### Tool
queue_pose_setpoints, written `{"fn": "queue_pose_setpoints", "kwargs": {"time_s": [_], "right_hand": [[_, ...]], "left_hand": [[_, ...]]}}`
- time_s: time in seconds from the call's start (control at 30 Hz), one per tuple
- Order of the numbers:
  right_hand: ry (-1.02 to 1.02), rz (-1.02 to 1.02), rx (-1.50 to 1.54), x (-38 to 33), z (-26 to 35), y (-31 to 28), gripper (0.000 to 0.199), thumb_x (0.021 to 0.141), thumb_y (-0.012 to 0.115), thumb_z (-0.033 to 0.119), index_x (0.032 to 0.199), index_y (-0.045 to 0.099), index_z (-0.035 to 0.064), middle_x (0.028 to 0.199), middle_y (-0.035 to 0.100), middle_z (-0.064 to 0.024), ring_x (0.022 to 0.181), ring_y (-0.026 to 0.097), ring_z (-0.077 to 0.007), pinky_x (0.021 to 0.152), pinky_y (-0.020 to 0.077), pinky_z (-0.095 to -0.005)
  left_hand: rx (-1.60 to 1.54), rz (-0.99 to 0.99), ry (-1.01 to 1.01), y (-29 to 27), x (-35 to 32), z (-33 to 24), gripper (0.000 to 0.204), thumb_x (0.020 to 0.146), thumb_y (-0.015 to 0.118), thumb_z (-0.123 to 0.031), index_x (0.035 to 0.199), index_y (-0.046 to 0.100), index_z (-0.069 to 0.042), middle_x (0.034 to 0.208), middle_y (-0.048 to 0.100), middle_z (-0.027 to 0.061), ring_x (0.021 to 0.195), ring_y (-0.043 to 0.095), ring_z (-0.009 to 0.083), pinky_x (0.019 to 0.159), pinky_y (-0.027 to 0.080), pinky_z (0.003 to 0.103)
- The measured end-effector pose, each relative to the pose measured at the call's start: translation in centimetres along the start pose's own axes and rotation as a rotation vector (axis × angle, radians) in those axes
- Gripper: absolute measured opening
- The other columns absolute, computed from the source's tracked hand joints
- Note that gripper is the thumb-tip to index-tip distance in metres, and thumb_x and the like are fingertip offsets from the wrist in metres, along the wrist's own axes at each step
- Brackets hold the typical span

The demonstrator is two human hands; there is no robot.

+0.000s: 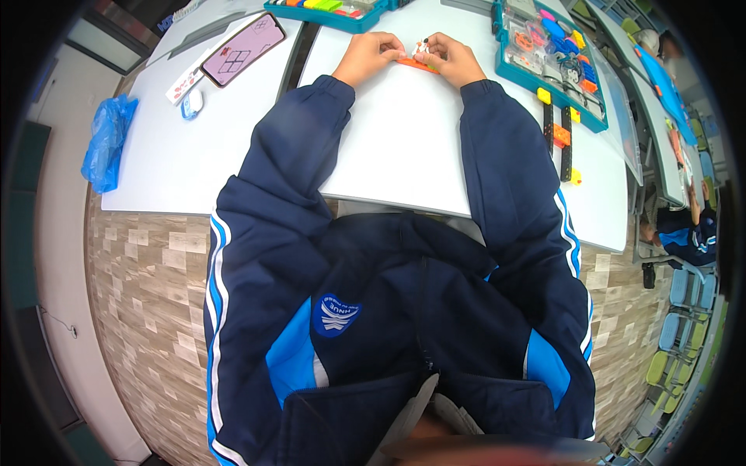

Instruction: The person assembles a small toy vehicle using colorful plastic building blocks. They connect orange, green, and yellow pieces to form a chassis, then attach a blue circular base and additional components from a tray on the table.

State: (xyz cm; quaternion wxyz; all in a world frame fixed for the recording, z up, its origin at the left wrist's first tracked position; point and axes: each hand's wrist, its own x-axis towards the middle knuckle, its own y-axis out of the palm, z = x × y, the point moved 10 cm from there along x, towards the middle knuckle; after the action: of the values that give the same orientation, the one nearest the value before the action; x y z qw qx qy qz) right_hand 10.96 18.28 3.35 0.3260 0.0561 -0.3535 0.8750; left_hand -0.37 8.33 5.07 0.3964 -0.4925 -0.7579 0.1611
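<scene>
Near the far part of the white table, my left hand pinches the left end of a flat orange building strip. My right hand is closed at the strip's other end, its fingertips against a small white piece with dark spots on top. The fingers partly cover both parts, so how they join is hard to make out. Both forearms, in dark blue sleeves, reach forward across the table.
A teal case of colourful building parts lies at right, beside a black, orange and yellow assembly. Another teal tray sits at the back. At left are a phone showing a diagram and a blue plastic bag.
</scene>
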Motion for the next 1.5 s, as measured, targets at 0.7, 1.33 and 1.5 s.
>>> {"fn": "queue_pose_setpoints", "kwargs": {"time_s": [0.7,1.33,1.5], "right_hand": [[-0.343,-0.551,-0.358,-3.2,8.2,-4.2,0.050,0.074,0.077,0.020,0.122,0.063,0.0185,0.110,0.061,-0.0086,0.097,0.057,-0.0269,0.089,0.0475,-0.0379],[0.460,-0.291,-0.510,-20.9,1.3,-16.7,0.069,0.067,0.079,0.024,0.128,0.057,-0.0018,0.116,0.066,-0.0221,0.102,0.067,-0.0332,0.090,0.0526,-0.0391],[0.030,-0.075,-0.446,-16.8,5.3,-12.2,0.069,0.071,0.072,0.007,0.136,0.050,0.0072,0.120,0.065,-0.0182,0.112,0.061,-0.0343,0.098,0.0492,-0.0394]], "left_hand": [[-0.813,-0.056,-0.244,2.4,-1.0,-0.8,0.026,0.100,0.056,-0.014,0.116,0.055,0.006,0.108,0.067,0.0175,0.100,0.068,0.0219,0.090,0.054,0.029],[-0.959,-0.134,-0.272,1.5,-1.0,-0.3,0.030,0.099,0.057,-0.017,0.114,0.051,0.008,0.111,0.065,0.0215,0.105,0.067,0.0254,0.095,0.053,0.030],[-1.030,-0.263,-0.213,-0.2,-1.1,-0.1,0.027,0.098,0.058,-0.014,0.113,0.049,0.008,0.114,0.063,0.0233,0.106,0.067,0.0280,0.097,0.053,0.032]]}}
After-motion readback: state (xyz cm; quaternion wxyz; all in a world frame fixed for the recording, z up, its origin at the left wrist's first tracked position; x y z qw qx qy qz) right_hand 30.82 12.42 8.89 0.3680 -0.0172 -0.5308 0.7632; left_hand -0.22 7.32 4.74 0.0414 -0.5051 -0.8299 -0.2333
